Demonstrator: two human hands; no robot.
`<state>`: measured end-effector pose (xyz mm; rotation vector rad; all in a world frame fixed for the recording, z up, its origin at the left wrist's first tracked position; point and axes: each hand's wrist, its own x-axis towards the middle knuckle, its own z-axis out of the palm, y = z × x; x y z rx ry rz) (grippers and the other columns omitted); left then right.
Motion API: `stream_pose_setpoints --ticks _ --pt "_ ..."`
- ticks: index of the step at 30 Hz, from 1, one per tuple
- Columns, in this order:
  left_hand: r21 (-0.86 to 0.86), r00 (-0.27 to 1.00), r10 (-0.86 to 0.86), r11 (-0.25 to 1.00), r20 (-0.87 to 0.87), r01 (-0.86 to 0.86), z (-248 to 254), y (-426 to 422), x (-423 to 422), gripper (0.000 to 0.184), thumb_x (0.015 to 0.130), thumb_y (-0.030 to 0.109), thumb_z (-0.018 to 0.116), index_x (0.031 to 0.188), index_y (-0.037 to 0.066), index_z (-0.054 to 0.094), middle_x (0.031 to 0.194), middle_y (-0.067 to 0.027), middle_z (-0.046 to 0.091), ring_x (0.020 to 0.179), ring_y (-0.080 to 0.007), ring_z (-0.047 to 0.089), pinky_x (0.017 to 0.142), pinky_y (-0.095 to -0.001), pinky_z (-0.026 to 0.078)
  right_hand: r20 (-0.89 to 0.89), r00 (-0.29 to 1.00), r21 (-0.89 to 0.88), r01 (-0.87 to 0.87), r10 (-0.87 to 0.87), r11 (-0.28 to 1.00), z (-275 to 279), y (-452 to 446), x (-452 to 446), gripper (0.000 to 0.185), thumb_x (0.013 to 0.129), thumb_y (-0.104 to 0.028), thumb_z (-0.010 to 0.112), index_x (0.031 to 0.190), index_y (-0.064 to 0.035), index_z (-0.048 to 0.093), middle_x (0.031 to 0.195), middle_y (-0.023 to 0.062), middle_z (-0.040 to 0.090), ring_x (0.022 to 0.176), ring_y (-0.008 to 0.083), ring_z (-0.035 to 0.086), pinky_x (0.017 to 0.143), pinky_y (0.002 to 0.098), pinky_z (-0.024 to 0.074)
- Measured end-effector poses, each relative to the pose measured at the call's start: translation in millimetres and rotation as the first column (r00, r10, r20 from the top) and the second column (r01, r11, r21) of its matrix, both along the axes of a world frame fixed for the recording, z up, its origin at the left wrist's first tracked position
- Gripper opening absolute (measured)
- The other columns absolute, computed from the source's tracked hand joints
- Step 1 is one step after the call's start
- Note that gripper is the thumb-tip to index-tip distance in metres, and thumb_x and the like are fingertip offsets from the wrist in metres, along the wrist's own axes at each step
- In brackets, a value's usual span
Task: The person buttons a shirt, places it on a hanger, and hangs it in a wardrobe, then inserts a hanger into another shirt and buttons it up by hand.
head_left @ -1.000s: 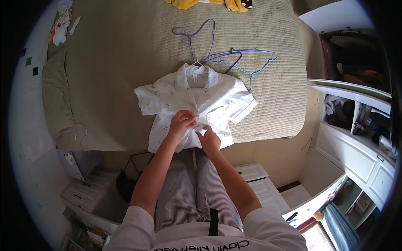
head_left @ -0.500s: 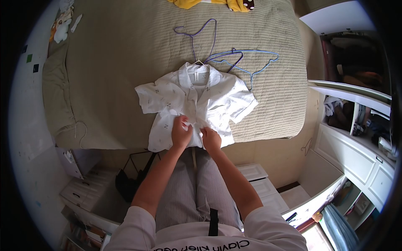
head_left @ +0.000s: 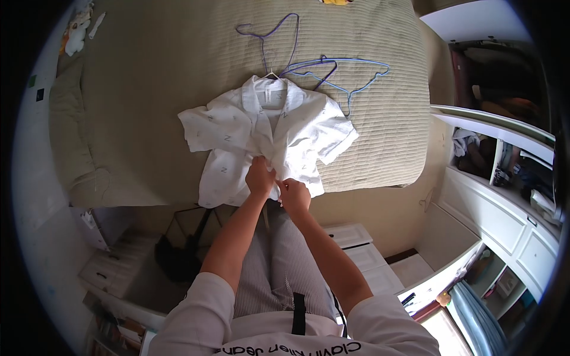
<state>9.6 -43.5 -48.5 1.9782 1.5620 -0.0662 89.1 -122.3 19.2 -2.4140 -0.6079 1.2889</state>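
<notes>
A white short-sleeved shirt point(head_left: 228, 133) with small dark letter prints lies face up on the bed, its collar pointing away from me. At its front opening, my left hand point(head_left: 260, 177) pinches the cloth. My right hand point(head_left: 294, 194) grips the other front edge, a little lower and close beside the left. Both hands' fingertips are partly hidden in the fabric. A light-coloured hanger hook point(head_left: 272, 74) shows at the collar. Beyond the collar lie a purple hanger point(head_left: 279, 35) and a blue hanger point(head_left: 368, 61), partly overlapping.
The bed point(head_left: 142, 118) has a beige quilted cover, and its near edge runs just below the shirt. White cabinets with open shelves point(head_left: 475, 154) stand at the right. A dark bag point(head_left: 178, 252) is below the bed edge at left. A white drawer unit point(head_left: 113, 264) stands farther left.
My left hand has shifted slightly up and right on the shirt, closer to my right hand. The shirt front is drawn together more. The whole view has shifted a little.
</notes>
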Motion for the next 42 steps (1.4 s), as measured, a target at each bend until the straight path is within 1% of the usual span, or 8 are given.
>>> stream_pose_setpoints --ticks 6,9,15,18,24,27,33,42 --pt "-0.013 0.998 0.037 0.999 0.057 -0.036 -19 5 -8 0.021 0.074 0.012 0.067 0.092 0.003 0.061 0.088 -0.0150 0.063 0.083 -0.0327 0.062 0.072 -0.0394 0.049 0.163 0.985 -0.042 -0.048 0.055 0.998 -5 -4 1 0.035 0.088 -0.039 0.058 0.081 -0.0061 0.069 0.059 0.0062 0.065 0.057 0.0222 0.065 0.058 0.0333 0.0501" --pt "-0.095 0.923 0.180 0.983 0.341 -0.157 -39 -2 -34 0.018 0.076 0.010 0.070 0.087 0.000 0.060 0.081 -0.0128 0.063 0.072 -0.0239 0.064 0.065 -0.0336 0.050 0.233 0.958 -0.112 -0.143 0.166 0.983 3 -2 4 0.033 0.087 -0.037 0.058 0.080 -0.0068 0.069 0.067 0.0094 0.067 0.066 0.0275 0.066 0.062 0.0372 0.0509" --pt "-0.638 0.604 0.649 0.717 0.462 -0.283 -10 -7 -57 0.025 0.081 0.018 0.073 0.091 -0.002 0.062 0.085 -0.0048 0.063 0.074 -0.0115 0.060 0.065 -0.0261 0.049 0.165 0.985 0.083 -0.070 0.056 0.994 -4 -3 -5 0.027 0.088 -0.031 0.058 0.082 -0.0057 0.066 0.070 0.0100 0.067 0.061 0.0267 0.065 0.058 0.0372 0.0501" --pt "-0.822 0.551 0.801 0.466 0.236 -0.326 19 -5 -57 0.030 0.083 0.028 0.071 0.093 0.000 0.063 0.083 -0.0018 0.060 0.075 -0.0098 0.056 0.069 -0.0240 0.047 -0.110 0.990 0.131 0.106 -0.091 0.986 -16 -4 -13 0.025 0.091 -0.025 0.055 0.083 -0.0020 0.062 0.066 0.0079 0.065 0.051 0.0191 0.061 0.051 0.0313 0.0480" --pt "-0.804 0.602 0.757 0.512 0.255 -0.302 44 -3 -48 0.037 0.085 0.034 0.068 0.093 -0.001 0.065 0.080 -0.0012 0.059 0.073 -0.0080 0.052 0.067 -0.0241 0.044 -0.605 0.679 0.065 0.564 -0.417 0.824 2 4 -14 0.026 0.096 -0.022 0.049 0.086 0.0012 0.058 0.065 0.0050 0.062 0.051 0.0128 0.059 0.047 0.0242 0.0450" --pt "-0.822 0.559 0.776 0.502 0.292 -0.268 54 -1 -47 0.039 0.086 0.035 0.067 0.091 -0.004 0.065 0.080 -0.0035 0.062 0.069 -0.0085 0.055 0.065 -0.0248 0.045 -0.582 0.752 0.236 0.520 -0.309 0.821 -1 3 -21 0.026 0.095 -0.021 0.050 0.087 0.0021 0.059 0.067 0.0055 0.063 0.058 0.0117 0.061 0.051 0.0238 0.0463" --pt "-0.709 0.555 0.779 0.565 0.292 -0.421 62 3 -44 0.036 0.086 0.030 0.068 0.084 -0.006 0.065 0.072 -0.0066 0.063 0.059 -0.0112 0.061 0.055 -0.0226 0.049 0.056 0.998 0.309 0.017 -0.036 0.951 13 11 -27 0.020 0.091 -0.021 0.054 0.086 -0.0039 0.064 0.076 0.0117 0.067 0.068 0.0269 0.066 0.060 0.0362 0.0492" --pt "-0.641 0.610 0.714 0.653 0.344 -0.403 67 8 -45 0.037 0.084 0.029 0.069 0.087 -0.007 0.066 0.072 -0.0070 0.064 0.060 -0.0118 0.062 0.054 -0.0224 0.051 0.133 0.990 0.329 -0.094 0.052 0.940 12 11 -23 0.018 0.090 -0.020 0.053 0.086 -0.0069 0.064 0.075 0.0109 0.066 0.070 0.0325 0.063 0.062 0.0413 0.0483"
